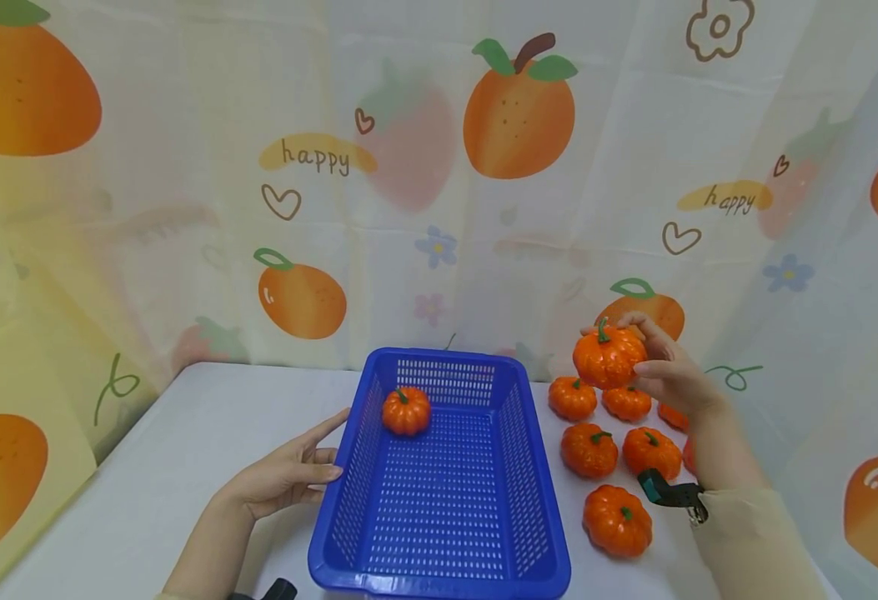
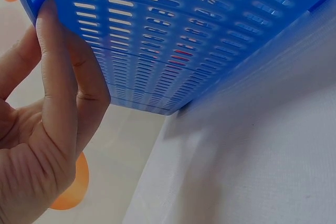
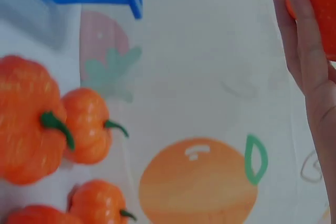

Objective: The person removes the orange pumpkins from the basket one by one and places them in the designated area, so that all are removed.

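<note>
My right hand (image 1: pixel 667 367) holds a small orange toy pumpkin (image 1: pixel 605 357) by its side, raised above the other pumpkins. In the right wrist view, part of this pumpkin (image 3: pixel 320 14) shows at the upper right edge, against the fingers (image 3: pixel 310 40). My left hand (image 1: pixel 284 475) holds the left rim of a blue plastic basket (image 1: pixel 551 517). In the left wrist view, the fingers (image 2: pixel 58 72) bend against the slotted side wall (image 2: pixel 157 30). One pumpkin (image 1: pixel 406 411) sits inside the basket, near its far left corner.
Several more pumpkins (image 1: pixel 617 521) stand on the white table (image 1: pixel 213 417), right of the basket; the right forearm partly hides some. Behind the table hangs a fruit-print cloth (image 1: pixel 408 275). Black straps with small devices (image 1: pixel 671 492) are worn at the wrists.
</note>
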Available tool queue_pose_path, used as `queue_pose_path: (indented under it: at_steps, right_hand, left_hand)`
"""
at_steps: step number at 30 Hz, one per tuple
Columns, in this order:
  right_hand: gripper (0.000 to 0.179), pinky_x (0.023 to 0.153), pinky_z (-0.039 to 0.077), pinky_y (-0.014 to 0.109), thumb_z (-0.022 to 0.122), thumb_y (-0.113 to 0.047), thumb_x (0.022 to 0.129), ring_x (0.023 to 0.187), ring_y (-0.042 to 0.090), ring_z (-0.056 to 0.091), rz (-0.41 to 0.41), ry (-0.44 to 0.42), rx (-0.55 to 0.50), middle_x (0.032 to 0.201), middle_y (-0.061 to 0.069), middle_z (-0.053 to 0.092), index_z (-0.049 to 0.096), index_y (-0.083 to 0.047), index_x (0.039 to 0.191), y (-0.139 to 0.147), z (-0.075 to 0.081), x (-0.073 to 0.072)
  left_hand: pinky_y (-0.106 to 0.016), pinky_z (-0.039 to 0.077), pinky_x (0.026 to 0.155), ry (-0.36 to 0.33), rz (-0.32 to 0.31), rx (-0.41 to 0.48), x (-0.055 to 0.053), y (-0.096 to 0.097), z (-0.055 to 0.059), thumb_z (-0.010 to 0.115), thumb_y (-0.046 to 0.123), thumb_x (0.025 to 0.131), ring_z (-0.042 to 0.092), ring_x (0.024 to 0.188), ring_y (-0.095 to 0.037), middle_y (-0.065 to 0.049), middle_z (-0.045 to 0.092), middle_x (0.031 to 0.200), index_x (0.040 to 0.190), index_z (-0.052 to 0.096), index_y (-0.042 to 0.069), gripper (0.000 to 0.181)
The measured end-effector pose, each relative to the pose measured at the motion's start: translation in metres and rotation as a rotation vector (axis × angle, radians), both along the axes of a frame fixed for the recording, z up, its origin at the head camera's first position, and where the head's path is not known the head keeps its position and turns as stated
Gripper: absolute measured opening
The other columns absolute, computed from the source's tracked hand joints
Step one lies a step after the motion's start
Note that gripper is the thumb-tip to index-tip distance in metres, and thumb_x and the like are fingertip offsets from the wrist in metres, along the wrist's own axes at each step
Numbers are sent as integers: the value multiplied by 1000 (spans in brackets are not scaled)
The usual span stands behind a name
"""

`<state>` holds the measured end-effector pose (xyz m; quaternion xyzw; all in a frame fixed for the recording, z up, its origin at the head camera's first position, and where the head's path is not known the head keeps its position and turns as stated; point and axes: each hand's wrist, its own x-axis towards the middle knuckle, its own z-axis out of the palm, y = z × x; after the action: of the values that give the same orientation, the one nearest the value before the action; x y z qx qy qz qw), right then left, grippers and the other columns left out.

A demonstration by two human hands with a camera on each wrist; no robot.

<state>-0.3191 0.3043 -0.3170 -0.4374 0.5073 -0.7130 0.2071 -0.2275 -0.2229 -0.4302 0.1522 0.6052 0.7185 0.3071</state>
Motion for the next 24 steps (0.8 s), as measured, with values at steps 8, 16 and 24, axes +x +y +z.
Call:
queue_pose_path:
  at_steps: [8,16,24]
  right_hand:
    - [66,106,51,27,33,12,86,130,16,52,-16,55,56,152,5,41,28,-7,149,42,-22,9]
    - [74,109,49,32,34,17,82,137,18,44,68,126,88,158,9,34,19,3,153,79,-45,12]
    - [70,104,51,23,54,6,84,127,5,52,-163,78,338,146,-9,46,33,-15,147,108,-59,34]
  left_hand:
    - [-32,61,84,2,-10,16,0,0,0,58,5,96,72,98,-14,-6,69,119,160,-7,19,92]
    - [-32,61,85,5,4,-8,0,0,0,58,7,96,73,98,-14,-6,70,119,160,-5,20,90]
    - [-32,61,85,5,-7,9,1,-1,0,57,6,96,72,98,-14,-6,69,120,160,-6,19,91]
